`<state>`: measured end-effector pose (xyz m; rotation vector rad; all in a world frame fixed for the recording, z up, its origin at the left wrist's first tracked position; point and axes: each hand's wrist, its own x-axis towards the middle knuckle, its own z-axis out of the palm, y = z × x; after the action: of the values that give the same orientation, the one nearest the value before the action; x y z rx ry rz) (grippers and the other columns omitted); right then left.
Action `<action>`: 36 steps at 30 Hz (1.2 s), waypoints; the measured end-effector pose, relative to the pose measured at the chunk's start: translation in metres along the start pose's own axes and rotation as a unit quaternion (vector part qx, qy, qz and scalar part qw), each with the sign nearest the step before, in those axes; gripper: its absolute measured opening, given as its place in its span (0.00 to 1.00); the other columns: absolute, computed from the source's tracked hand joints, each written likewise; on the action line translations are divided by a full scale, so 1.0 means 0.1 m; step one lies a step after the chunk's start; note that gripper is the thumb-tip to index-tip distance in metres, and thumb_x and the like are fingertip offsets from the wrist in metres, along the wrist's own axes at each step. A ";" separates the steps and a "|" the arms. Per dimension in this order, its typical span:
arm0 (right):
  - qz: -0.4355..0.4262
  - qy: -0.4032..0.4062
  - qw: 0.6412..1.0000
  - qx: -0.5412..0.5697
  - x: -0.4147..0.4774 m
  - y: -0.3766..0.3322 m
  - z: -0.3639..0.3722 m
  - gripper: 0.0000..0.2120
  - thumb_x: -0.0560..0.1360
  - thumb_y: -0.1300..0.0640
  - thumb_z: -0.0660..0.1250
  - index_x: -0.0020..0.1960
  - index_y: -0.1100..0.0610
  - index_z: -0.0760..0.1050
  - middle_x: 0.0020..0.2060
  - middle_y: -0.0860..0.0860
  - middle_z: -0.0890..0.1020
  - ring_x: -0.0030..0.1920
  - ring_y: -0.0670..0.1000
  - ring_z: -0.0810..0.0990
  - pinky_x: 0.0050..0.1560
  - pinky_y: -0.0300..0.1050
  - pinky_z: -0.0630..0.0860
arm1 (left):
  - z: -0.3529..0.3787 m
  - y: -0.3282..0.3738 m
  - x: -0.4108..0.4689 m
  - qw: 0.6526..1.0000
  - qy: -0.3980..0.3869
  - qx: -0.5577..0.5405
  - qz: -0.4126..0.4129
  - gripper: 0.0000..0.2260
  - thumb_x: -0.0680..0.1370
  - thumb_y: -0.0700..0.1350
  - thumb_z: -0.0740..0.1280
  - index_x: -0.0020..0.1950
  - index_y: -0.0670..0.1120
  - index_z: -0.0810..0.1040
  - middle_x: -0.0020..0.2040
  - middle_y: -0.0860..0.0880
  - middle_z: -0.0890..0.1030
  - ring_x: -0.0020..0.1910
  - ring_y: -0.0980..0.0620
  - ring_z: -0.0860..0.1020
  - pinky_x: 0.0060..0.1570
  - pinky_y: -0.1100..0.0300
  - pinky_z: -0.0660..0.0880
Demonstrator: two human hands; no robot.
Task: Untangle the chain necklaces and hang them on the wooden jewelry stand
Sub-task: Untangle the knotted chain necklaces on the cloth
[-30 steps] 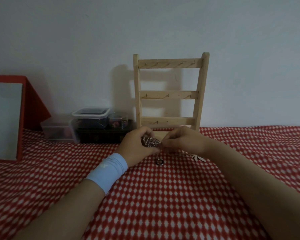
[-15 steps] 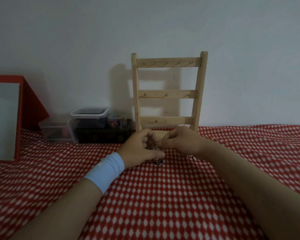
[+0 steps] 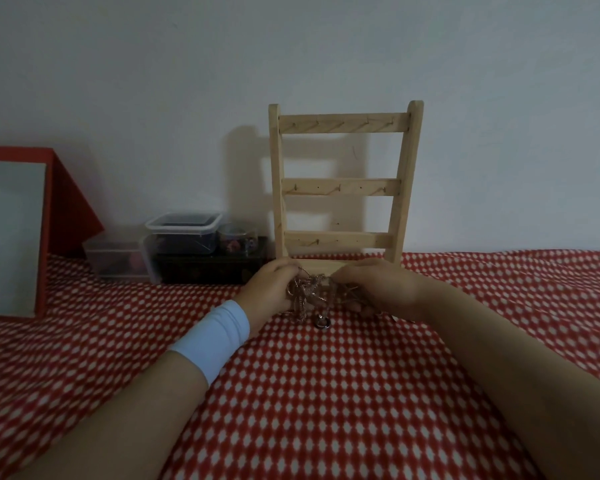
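You teased the tangled chain necklaces [image 3: 307, 294] open just in front of the wooden jewelry stand [image 3: 343, 185].
Half a second earlier the chains were bunched, nearly hidden. Here your left hand [image 3: 271, 289] and right hand [image 3: 378, 289] had drawn apart, each pinching one side of the loosened, pinkish knot, its loops drooping toward a small ring [image 3: 322, 322] on the red-and-white cloth [image 3: 326, 393]. Clear plastic boxes [image 3: 182, 230] stood by the pale wall [image 3: 291, 46].
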<state>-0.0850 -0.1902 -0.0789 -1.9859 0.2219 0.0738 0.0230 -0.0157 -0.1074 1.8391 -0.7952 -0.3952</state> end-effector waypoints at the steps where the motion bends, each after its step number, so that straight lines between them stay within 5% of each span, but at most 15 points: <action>1: -0.002 -0.002 1.000 0.001 0.00 0.00 -0.01 0.13 0.83 0.54 0.62 0.46 0.59 0.80 0.28 0.49 0.74 0.27 0.45 0.70 0.29 0.39 0.67 | 0.00 0.04 -0.02 1.000 0.008 -0.011 -0.004 0.07 0.76 0.43 0.62 0.49 0.56 0.73 0.53 0.53 0.75 0.58 0.48 0.76 0.63 0.49 0.73; 2: -0.006 -0.008 1.000 0.005 0.01 0.00 -0.02 0.13 0.83 0.54 0.62 0.46 0.59 0.80 0.27 0.48 0.73 0.26 0.45 0.68 0.29 0.39 0.66 | 0.01 0.06 -0.04 0.999 0.015 -0.046 -0.004 0.07 0.77 0.43 0.61 0.47 0.57 0.73 0.51 0.53 0.75 0.56 0.44 0.77 0.60 0.48 0.75; 4: -0.014 -0.023 0.999 0.019 0.02 0.02 -0.05 0.12 0.83 0.55 0.63 0.44 0.58 0.79 0.27 0.48 0.70 0.26 0.45 0.65 0.28 0.39 0.63 | 0.02 0.08 -0.03 0.987 0.045 -0.154 -0.012 0.07 0.80 0.41 0.58 0.43 0.47 0.72 0.43 0.46 0.77 0.38 0.45 0.79 0.36 0.55 0.80; 6: -0.022 -0.026 0.999 0.019 0.03 0.03 -0.05 0.11 0.83 0.56 0.64 0.46 0.58 0.80 0.26 0.48 0.68 0.25 0.45 0.63 0.27 0.39 0.61 | 0.03 0.10 -0.06 0.964 0.027 -0.261 -0.052 0.10 0.82 0.42 0.58 0.41 0.42 0.71 0.35 0.42 0.77 0.27 0.50 0.75 0.25 0.61 0.74; 10: -0.036 0.004 0.997 -0.068 0.00 -0.02 -0.01 0.08 0.81 0.53 0.68 0.49 0.56 0.84 0.27 0.45 0.78 0.23 0.43 0.70 0.25 0.34 0.65 | 0.03 0.11 -0.07 0.970 -0.035 -0.240 -0.031 0.07 0.80 0.41 0.65 0.43 0.43 0.75 0.38 0.45 0.80 0.32 0.52 0.77 0.32 0.61 0.75; 15: -0.061 0.028 0.990 -0.123 0.03 -0.01 0.00 0.06 0.77 0.50 0.73 0.48 0.50 0.86 0.44 0.42 0.87 0.44 0.37 0.84 0.47 0.32 0.74 | 0.04 0.03 -0.02 0.984 -0.021 -0.178 -0.022 0.03 0.79 0.40 0.67 0.52 0.43 0.75 0.46 0.42 0.82 0.38 0.48 0.82 0.37 0.58 0.78; 18: -0.083 0.060 0.981 -0.164 0.06 0.02 -0.01 0.05 0.77 0.52 0.73 0.47 0.50 0.87 0.42 0.43 0.87 0.44 0.37 0.83 0.43 0.27 0.74 | 0.00 0.03 0.00 0.998 0.026 0.053 0.029 0.05 0.79 0.46 0.68 0.53 0.49 0.82 0.50 0.50 0.84 0.48 0.53 0.82 0.49 0.61 0.77; 20: -0.096 0.072 0.980 -0.161 0.08 0.03 -0.01 0.05 0.78 0.53 0.72 0.47 0.51 0.87 0.41 0.41 0.87 0.42 0.33 0.82 0.40 0.23 0.72 | 0.00 0.02 0.00 0.993 0.037 0.107 0.040 0.04 0.77 0.49 0.70 0.48 0.51 0.84 0.48 0.55 0.84 0.51 0.56 0.81 0.57 0.61 0.75; 24: -0.124 0.125 0.970 -0.168 0.09 0.06 0.01 0.03 0.74 0.54 0.76 0.48 0.49 0.85 0.46 0.42 0.85 0.39 0.32 0.79 0.40 0.26 0.71 | 0.00 -0.02 0.01 0.999 0.043 -0.004 0.018 0.03 0.76 0.48 0.71 0.43 0.51 0.84 0.44 0.54 0.85 0.48 0.54 0.82 0.51 0.60 0.77; 28: -0.167 0.142 0.965 -0.145 0.09 0.06 0.03 0.06 0.71 0.60 0.79 0.40 0.50 0.84 0.49 0.45 0.85 0.38 0.33 0.79 0.42 0.29 0.72 | 0.04 0.02 0.01 0.983 0.039 -0.176 -0.030 0.05 0.77 0.44 0.70 0.50 0.44 0.83 0.49 0.44 0.85 0.49 0.47 0.83 0.47 0.54 0.81; 31: -0.140 0.115 0.976 -0.124 0.09 0.03 0.06 0.06 0.75 0.60 0.73 0.45 0.52 0.88 0.47 0.44 0.88 0.48 0.38 0.83 0.53 0.34 0.78 | 0.05 0.04 0.01 0.978 0.039 -0.203 -0.033 0.07 0.77 0.43 0.70 0.52 0.42 0.82 0.50 0.43 0.85 0.48 0.47 0.84 0.45 0.54 0.81; 36: -0.096 0.111 0.988 -0.056 0.09 0.02 0.13 0.06 0.75 0.50 0.75 0.48 0.51 0.88 0.44 0.43 0.88 0.48 0.39 0.85 0.59 0.38 0.77 | 0.08 0.05 -0.01 0.989 0.079 -0.127 -0.001 0.04 0.77 0.46 0.71 0.49 0.46 0.81 0.52 0.47 0.83 0.52 0.51 0.81 0.40 0.60 0.78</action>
<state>-0.0760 -0.1805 -0.0869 -2.1178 0.1712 -0.2657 0.0155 -0.0218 -0.1066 1.6111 -0.6054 -0.3320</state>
